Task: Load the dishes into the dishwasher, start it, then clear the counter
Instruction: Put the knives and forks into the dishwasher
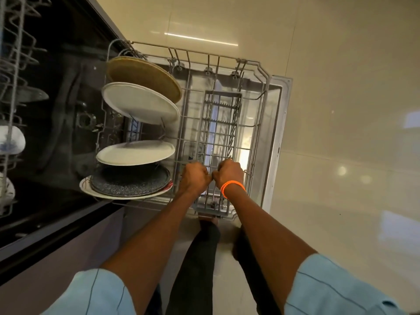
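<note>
Here, cutlery basket point(221, 123) lengthwise toward person

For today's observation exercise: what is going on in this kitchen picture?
A person is loading a dishwasher. The lower rack is pulled out over the open door. Both hands, the left hand and the right hand, are curled around the rack's wires next to the cutlery basket. Several plates already stand on edge in the rack. The cutlery basket looks mostly empty.

Five plates stand in one lower rack point(264, 92): one tan plate point(145, 77), two white plates point(141, 103), one speckled dark plate point(130, 180) and one red-trimmed white plate point(86, 189). One cutlery basket point(221, 123). Two hands point(196, 176).
</note>
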`<action>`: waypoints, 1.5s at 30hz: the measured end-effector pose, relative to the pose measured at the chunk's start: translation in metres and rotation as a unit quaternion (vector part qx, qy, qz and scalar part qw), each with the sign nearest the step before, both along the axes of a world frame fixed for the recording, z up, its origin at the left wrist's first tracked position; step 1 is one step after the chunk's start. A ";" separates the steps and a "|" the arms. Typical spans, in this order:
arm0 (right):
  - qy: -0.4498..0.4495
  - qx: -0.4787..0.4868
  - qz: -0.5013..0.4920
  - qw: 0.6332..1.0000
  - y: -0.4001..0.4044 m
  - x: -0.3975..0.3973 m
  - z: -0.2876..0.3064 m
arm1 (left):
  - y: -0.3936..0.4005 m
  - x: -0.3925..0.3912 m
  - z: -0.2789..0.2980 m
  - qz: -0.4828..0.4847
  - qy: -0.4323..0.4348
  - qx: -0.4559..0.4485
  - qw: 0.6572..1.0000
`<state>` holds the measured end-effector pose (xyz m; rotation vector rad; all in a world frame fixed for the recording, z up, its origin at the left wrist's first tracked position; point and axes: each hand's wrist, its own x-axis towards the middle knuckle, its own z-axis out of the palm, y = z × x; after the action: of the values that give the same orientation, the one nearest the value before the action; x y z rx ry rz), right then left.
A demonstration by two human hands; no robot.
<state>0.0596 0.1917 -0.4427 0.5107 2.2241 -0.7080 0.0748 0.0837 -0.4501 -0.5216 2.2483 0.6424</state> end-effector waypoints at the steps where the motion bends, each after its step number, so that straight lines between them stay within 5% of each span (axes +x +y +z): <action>1: -0.002 -0.002 -0.006 1.000 -0.001 0.001 -0.001 | -0.001 0.001 -0.001 -0.007 0.004 -0.002 1.000; 19: -0.028 0.021 -0.065 0.997 -0.007 0.015 -0.005 | -0.010 0.009 -0.003 0.017 0.011 0.074 0.997; 45: -0.033 0.002 -0.140 0.990 -0.014 0.029 -0.004 | -0.009 0.035 -0.004 -0.069 0.036 0.012 0.997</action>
<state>0.0886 0.1772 -0.4468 0.8486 2.1136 -0.8176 0.1101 0.0745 -0.4540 -0.3336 2.3179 0.6249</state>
